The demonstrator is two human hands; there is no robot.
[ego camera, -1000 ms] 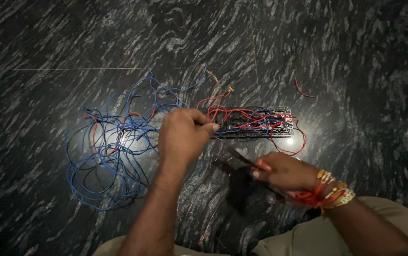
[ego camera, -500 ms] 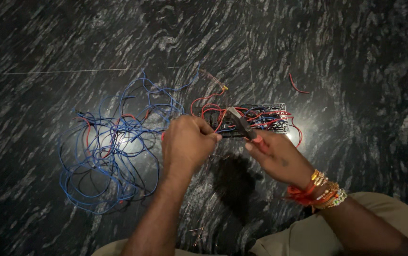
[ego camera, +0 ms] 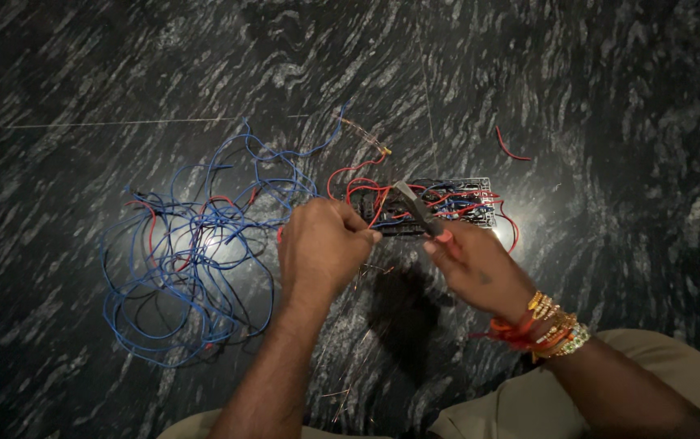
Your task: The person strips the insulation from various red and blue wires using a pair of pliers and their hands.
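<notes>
My left hand (ego camera: 319, 250) is closed, pinching a red wire (ego camera: 366, 195) that loops up from a small board. My right hand (ego camera: 476, 264) holds a dark hand tool (ego camera: 416, 208) whose tip points up and left toward that wire. Just behind both hands lies a rectangular breadboard (ego camera: 447, 207) crowded with red and blue jumper wires. Bangles and red thread circle my right wrist.
A big tangle of blue, red and black wires (ego camera: 191, 260) spreads left of my hands on the black marbled floor (ego camera: 122, 81). A short loose red wire piece (ego camera: 511, 146) lies beyond the board, and a thin component lead (ego camera: 366, 136) lies above it.
My right hand has lifted the tool from near my lap up toward the board and the wire. My left hand keeps its pinch on the wire.
</notes>
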